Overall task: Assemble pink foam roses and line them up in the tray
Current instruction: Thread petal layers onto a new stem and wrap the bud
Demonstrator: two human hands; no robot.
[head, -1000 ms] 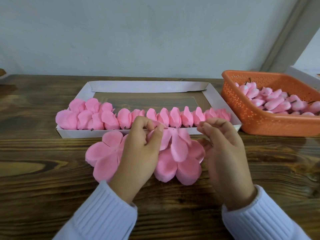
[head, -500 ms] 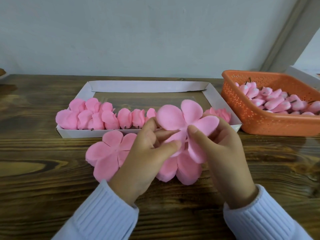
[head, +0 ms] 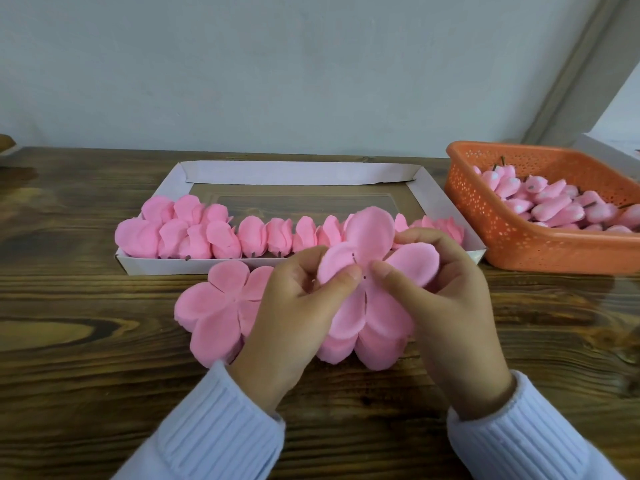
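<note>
I hold a pink foam petal piece (head: 370, 237) up in front of the white tray (head: 298, 173), its petals fanned out. My left hand (head: 294, 306) pinches it at the centre from the left, thumb on top. My right hand (head: 446, 299) pinches it from the right, fingers curled behind a petal. Under my hands lies a stack of flat petal pieces (head: 377, 337) on the table, with another stack (head: 218, 306) to the left. A row of finished pink roses (head: 221, 233) fills the tray's near side; my hands hide its right part.
An orange perforated basket (head: 519, 237) at the right holds several pink rose buds (head: 554, 206) with short stems. The wooden table (head: 86, 358) runs to a pale wall behind. The tray's far half shows bare bottom. A white box corner (head: 609, 150) sits behind the basket.
A second ago both hands were low on the flat stack. They have lifted one petal piece off it and now hold it spread between both thumbs at its centre.
</note>
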